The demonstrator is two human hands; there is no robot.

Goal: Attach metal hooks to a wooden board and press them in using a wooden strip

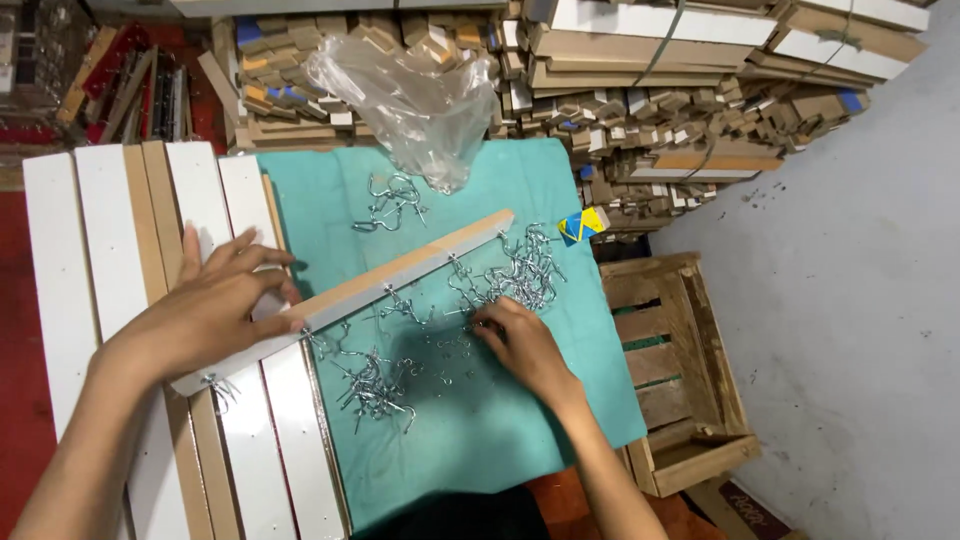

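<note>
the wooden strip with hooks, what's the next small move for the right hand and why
Probably pinch one loose metal hook from the teal cloth: the right hand has its fingers down among them, while the left hand pins the wooden strip.

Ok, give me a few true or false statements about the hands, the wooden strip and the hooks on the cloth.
1. The left hand presses on the wooden strip. True.
2. The metal hooks lie on a red cloth. False: the cloth is teal green.
3. The right hand reaches among loose hooks. True.
4. The plastic bag sits in the wooden crate. False: it rests at the cloth's far edge.
</note>
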